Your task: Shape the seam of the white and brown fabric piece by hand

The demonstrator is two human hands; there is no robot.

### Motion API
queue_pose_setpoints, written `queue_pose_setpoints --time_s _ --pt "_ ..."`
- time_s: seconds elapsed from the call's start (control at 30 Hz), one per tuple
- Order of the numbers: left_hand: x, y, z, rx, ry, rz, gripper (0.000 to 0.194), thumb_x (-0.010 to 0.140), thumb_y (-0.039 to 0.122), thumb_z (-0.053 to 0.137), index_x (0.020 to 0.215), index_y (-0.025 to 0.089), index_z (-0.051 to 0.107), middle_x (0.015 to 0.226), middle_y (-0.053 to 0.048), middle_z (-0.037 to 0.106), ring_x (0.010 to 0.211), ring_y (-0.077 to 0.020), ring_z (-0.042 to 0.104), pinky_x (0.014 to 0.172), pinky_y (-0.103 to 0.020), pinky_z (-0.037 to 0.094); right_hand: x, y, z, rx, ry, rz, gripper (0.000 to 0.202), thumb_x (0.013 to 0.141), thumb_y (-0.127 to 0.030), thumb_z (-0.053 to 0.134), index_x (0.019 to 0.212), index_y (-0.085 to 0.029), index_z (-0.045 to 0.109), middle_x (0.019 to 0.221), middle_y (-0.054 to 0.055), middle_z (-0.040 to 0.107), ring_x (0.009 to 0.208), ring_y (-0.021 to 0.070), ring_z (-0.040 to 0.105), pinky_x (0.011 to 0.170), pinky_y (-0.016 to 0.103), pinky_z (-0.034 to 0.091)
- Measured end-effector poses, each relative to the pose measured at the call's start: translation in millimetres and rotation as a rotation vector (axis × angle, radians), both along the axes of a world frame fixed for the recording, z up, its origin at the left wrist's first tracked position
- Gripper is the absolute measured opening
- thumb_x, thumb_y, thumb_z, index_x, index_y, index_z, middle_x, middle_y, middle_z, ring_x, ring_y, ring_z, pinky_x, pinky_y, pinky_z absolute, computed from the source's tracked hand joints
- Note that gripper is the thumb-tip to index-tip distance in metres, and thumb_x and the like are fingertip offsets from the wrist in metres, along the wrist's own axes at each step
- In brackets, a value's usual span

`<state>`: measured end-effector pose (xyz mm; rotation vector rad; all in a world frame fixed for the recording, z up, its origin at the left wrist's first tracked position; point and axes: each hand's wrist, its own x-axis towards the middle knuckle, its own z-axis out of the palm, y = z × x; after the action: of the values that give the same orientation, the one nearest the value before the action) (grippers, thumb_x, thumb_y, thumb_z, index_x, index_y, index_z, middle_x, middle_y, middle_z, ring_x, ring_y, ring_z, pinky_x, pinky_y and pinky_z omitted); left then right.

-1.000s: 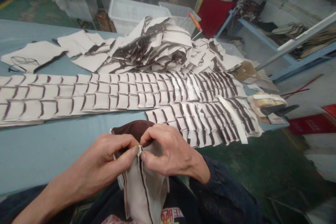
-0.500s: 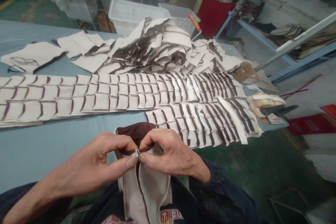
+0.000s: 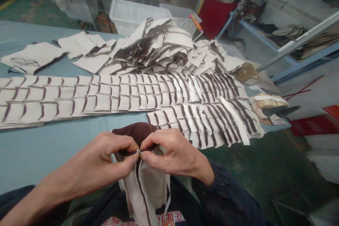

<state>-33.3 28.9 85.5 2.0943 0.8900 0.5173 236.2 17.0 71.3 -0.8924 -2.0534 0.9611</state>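
Note:
A cream fabric piece with dark brown lining [image 3: 150, 190] hangs between my two hands, in front of my chest. My left hand [image 3: 106, 157] pinches its upper edge between thumb and forefinger, left of a dark seam running down the middle. From the other side my right hand [image 3: 172, 152] pinches the same edge, thumb and forefinger almost touching those of the left. The brown inside shows as an opening above the fingertips. What exactly sits between the fingertips is too small to tell. Beyond my hands lie overlapping rows of similar cream pieces with brown edges [image 3: 103, 103].
A shorter stack of cream pieces [image 3: 169, 116] with white strips lies ahead right. Behind the rows rises a loose heap of pieces [image 3: 159, 42]. Eyeglasses [image 3: 25, 64] rest at left, a tape dispenser [image 3: 268, 102] at the right table end. White bins [image 3: 137, 16] stand beyond the blue table [image 3: 87, 130].
The fabric piece has shifted slightly to the left and its brown opening looks a little wider. A thin pale strip now shows along its right side. Both hands keep their pinch.

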Motion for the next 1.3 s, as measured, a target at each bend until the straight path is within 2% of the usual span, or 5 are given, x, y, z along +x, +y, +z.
queue_pose_setpoints --time_s 0.3,0.57,0.77,1.07,1.3 --pt "13.3 6.3 19.9 0.017 0.049 0.01 0.035 0.103 0.025 0.057 0.074 0.021 0.077 0.062 0.007 0.067 0.057 -0.0108 0.062 0.058 -0.024 0.042 -7.9 -1.4 10.6 0.016 -0.084 -0.067 0.008 0.102 -0.024 0.075 0.094 -0.026 0.078 0.082 0.0 0.083 0.072 0.0186 0.073 0.072 0.031 0.053" --pt "9.6 10.6 16.3 -0.19 0.076 0.031 0.035 0.1 0.033 0.059 0.07 0.022 0.074 0.063 0.004 0.065 0.06 -0.0145 0.06 0.059 -0.024 0.044 -16.1 0.4 3.0 -0.288 -0.019 -0.084 0.01 0.093 -0.026 0.079 0.088 -0.026 0.07 0.081 -0.004 0.077 0.073 0.0156 0.067 0.07 0.027 0.051" --pt "5.8 14.3 21.1 -0.238 0.029 0.002 0.036 0.105 0.034 0.061 0.082 0.025 0.087 0.071 0.002 0.081 0.064 -0.0176 0.071 0.061 -0.024 0.051 -13.0 3.3 -6.8 -0.353 0.132 -0.023 0.01 0.097 -0.032 0.073 0.092 -0.026 0.068 0.089 -0.001 0.078 0.079 0.0171 0.07 0.077 0.029 0.055" --pt "0.2 6.9 7.9 -0.057 0.004 0.044 0.024 0.108 0.032 0.067 0.094 0.025 0.084 0.071 0.003 0.082 0.059 -0.0158 0.069 0.057 -0.024 0.048 -12.2 -1.5 -16.7 -0.335 0.152 -0.031 0.014 0.1 -0.036 0.074 0.093 -0.027 0.065 0.089 0.0 0.078 0.08 0.0176 0.069 0.079 0.03 0.059" --pt "-2.9 0.1 3.3 0.305 0.052 -0.02 0.023 0.118 0.024 0.062 0.103 0.027 0.08 0.08 0.0 0.085 0.059 -0.0182 0.075 0.06 -0.033 0.048 -16.7 -5.2 -23.9 -0.421 0.117 -0.111 0.017 0.097 -0.039 0.079 0.094 -0.027 0.068 0.089 -0.002 0.078 0.079 0.0177 0.069 0.078 0.03 0.059"
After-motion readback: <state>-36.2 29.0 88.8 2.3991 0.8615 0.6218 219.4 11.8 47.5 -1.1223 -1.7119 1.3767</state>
